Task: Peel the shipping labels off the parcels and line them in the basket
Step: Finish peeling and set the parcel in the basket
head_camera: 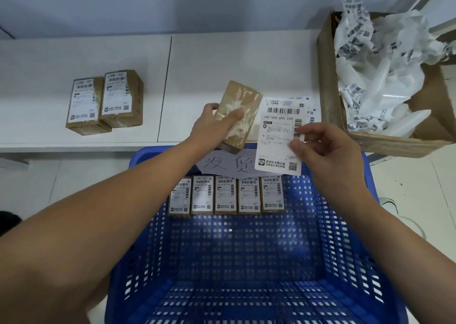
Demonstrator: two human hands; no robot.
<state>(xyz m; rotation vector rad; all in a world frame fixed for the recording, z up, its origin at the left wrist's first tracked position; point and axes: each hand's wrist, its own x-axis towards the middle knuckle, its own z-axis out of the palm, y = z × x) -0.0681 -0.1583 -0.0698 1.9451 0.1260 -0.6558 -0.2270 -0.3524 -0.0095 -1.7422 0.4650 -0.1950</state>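
Now the peeled shipping label (280,136) hangs free in the air just above the far rim of the blue basket (345,225), pinched at its right edge between thumb and fingertips of the right hand (325,148). Its long axis runs roughly up and down, tipped a little, and its left edge lies just beside the stripped parcel (238,116) without clearly touching it.

That parcel, a small brown box with torn white paper residue on its face, is gripped by the left hand (214,123), thumb across the front and fingers curled behind. It is tilted, its long axis leaning away toward the white table (222,59), and its lower end sits above the far rim of the basket.

Inside the basket, a row of five parcels (225,195) stands against the far wall, below a handwritten paper sign (227,165); they still show labels on their faces.

Judging from this, the left hand is the nearer to that row and need only lower the parcel to a spot beside it. The cardboard box of crumpled labels (385,77) lies beyond the basket to the right, on the right hand's side.
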